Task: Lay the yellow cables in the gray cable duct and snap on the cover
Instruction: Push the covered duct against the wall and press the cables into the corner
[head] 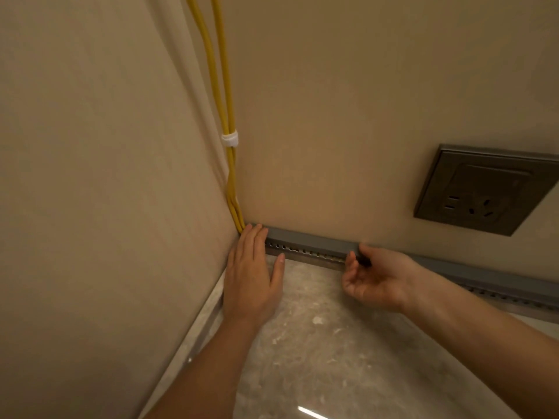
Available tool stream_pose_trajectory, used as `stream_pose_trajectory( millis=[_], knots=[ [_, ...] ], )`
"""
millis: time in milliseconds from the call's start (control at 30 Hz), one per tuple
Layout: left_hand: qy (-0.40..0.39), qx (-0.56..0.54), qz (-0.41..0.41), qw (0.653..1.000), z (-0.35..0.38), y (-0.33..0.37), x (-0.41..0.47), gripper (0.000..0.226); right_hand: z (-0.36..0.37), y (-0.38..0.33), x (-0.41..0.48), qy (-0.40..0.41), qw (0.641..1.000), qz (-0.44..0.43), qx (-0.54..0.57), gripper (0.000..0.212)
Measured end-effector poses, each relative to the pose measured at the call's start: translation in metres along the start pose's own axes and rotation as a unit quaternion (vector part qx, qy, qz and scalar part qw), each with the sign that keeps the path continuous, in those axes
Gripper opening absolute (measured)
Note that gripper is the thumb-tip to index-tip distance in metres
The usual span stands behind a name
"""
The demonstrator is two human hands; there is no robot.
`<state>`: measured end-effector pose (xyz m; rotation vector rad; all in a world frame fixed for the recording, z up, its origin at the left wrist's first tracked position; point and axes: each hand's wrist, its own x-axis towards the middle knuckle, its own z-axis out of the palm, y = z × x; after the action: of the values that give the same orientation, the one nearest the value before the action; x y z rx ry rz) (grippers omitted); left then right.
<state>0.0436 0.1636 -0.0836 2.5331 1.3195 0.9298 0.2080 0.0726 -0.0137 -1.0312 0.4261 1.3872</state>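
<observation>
Two yellow cables [224,95] run down the wall corner, bound by a white tie [230,139], and enter the left end of the gray cable duct [305,252] along the foot of the wall. A gray cover [314,241] lies on top of the duct. My left hand [252,276] lies flat with straight fingers pressing on the cover's left end at the corner. My right hand [375,278] has thumb and fingers curled around the cover's edge further right. The cables inside the duct are hidden.
A dark wall socket [481,189] sits on the back wall at the right. The left wall [106,176] stands close to my left arm. Polished stone floor [348,343] spreads below the duct.
</observation>
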Motion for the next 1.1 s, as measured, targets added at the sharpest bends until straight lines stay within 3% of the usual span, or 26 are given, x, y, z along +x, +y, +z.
stream_pose_trajectory(
  millis=[200,767,1100],
  knots=[
    [0.002,-0.031,0.031,0.999,-0.003,-0.004,0.001,0.044,0.0,0.001,0.003,-0.002,1.0,0.003,-0.011,0.039],
    [-0.011,-0.017,-0.001,1.0,0.0,-0.003,0.001,0.043,-0.001,0.006,0.006,-0.003,1.0,-0.012,0.006,0.036],
    [0.007,-0.018,0.005,1.0,-0.001,0.0,0.001,0.036,-0.002,0.019,0.004,0.023,0.985,-0.075,-0.153,0.045]
  ],
)
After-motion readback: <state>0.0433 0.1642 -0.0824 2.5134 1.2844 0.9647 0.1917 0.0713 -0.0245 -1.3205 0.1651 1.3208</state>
